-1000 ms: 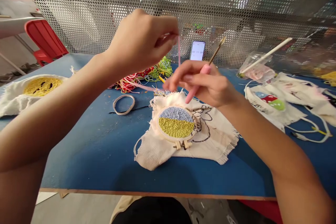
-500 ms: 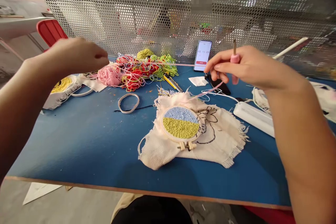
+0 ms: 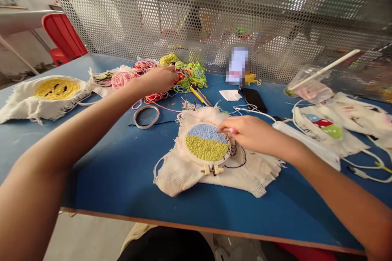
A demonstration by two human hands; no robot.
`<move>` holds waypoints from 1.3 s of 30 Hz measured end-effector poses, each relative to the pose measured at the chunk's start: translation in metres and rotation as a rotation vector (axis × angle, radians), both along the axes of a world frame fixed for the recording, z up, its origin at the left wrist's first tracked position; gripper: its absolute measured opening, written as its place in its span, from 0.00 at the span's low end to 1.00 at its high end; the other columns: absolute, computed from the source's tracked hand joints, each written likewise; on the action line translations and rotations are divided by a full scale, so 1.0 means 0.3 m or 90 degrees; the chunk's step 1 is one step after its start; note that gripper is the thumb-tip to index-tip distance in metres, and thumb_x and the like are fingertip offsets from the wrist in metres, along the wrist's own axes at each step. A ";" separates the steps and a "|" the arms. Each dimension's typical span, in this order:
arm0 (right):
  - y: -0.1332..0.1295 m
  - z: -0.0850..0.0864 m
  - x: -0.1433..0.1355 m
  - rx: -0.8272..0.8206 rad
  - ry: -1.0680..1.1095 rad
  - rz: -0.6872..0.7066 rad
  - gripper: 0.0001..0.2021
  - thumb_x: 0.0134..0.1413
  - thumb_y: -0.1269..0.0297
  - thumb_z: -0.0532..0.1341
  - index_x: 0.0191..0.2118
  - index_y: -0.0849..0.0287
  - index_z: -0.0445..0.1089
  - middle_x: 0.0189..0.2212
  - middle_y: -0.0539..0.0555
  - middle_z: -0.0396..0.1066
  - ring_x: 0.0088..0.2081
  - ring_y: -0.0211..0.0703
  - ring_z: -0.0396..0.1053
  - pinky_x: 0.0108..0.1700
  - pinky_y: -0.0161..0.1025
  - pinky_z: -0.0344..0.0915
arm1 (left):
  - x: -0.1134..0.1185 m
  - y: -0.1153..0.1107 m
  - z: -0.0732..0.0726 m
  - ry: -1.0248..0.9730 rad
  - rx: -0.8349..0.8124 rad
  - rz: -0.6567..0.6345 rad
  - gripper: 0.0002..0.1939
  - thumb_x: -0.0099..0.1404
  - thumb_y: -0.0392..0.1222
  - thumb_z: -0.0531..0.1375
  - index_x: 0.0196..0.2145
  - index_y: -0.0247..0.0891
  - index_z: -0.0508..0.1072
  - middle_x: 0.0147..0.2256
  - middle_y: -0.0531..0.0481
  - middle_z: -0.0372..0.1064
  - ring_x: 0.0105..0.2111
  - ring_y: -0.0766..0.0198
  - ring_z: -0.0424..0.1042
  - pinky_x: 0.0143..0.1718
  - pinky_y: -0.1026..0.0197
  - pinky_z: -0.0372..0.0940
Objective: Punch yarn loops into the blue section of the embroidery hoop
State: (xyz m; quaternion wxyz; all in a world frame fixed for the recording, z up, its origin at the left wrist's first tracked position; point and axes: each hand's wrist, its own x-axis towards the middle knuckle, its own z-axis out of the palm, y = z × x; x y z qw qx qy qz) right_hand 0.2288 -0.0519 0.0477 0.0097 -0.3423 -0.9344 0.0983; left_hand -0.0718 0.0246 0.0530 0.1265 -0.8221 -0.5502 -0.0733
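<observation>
My right hand point(image 3: 249, 132) is closed on a punch needle point(image 3: 232, 130) with a pink grip, over the upper right of the embroidery hoop point(image 3: 206, 164). Inside the hoop, looped stitching is blue point(image 3: 204, 131) above and yellow-green point(image 3: 206, 148) below. The hoop's cream cloth point(image 3: 183, 177) lies on the table with frayed edges and black line drawing at right. My left hand point(image 3: 162, 78) reaches over the tangled yarn pile point(image 3: 191, 76), fingers curled downward. Whatever those fingers hold is hidden. A pink strand runs along the table from the pile toward the cloth.
A yellow craft knife point(image 3: 199, 94) and a loose ring point(image 3: 147, 117) lie near the cloth. Behind stand a blurred phone point(image 3: 237, 65) and perforated metal panel point(image 3: 196, 12). Other stitched cloths lie at left point(image 3: 56, 89) and right point(image 3: 324, 124). A white power strip point(image 3: 309, 144) sits at right.
My left hand has moved right to the yarn pile. My right hand has come down with the punch needle to the hoop. The pink yarn, stretched between the hands before, now hangs low.
</observation>
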 end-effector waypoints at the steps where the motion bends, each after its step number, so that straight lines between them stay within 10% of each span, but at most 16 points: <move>1: -0.022 -0.008 -0.010 -0.006 -0.003 0.019 0.16 0.52 0.74 0.48 0.39 0.57 0.70 0.40 0.53 0.73 0.40 0.44 0.68 0.38 0.39 0.59 | 0.026 0.034 -0.019 0.025 0.001 0.009 0.14 0.58 0.34 0.51 0.37 0.34 0.74 0.40 0.43 0.71 0.39 0.62 0.68 0.40 0.60 0.62; 12: -0.028 0.009 -0.014 -0.106 0.027 0.100 0.16 0.52 0.75 0.48 0.41 0.57 0.70 0.39 0.53 0.72 0.38 0.41 0.68 0.35 0.35 0.57 | 0.021 0.191 -0.142 0.107 -0.018 0.048 0.16 0.60 0.40 0.47 0.36 0.32 0.73 0.40 0.39 0.70 0.43 0.52 0.68 0.42 0.54 0.60; 27: 0.035 0.018 0.001 -0.129 0.047 0.066 0.18 0.52 0.72 0.47 0.43 0.55 0.70 0.30 0.51 0.69 0.26 0.36 0.61 0.29 0.34 0.52 | -0.034 -0.007 0.061 -0.103 0.131 0.084 0.15 0.66 0.45 0.44 0.42 0.36 0.65 0.41 0.46 0.68 0.38 0.65 0.62 0.38 0.62 0.59; 39: 0.016 0.051 0.020 -0.139 0.038 -0.008 0.15 0.55 0.66 0.48 0.44 0.54 0.68 0.27 0.49 0.66 0.24 0.35 0.60 0.29 0.34 0.54 | 0.045 -0.146 0.208 -0.800 0.165 -0.057 0.08 0.67 0.41 0.44 0.29 0.41 0.53 0.28 0.57 0.68 0.24 0.73 0.67 0.25 0.68 0.62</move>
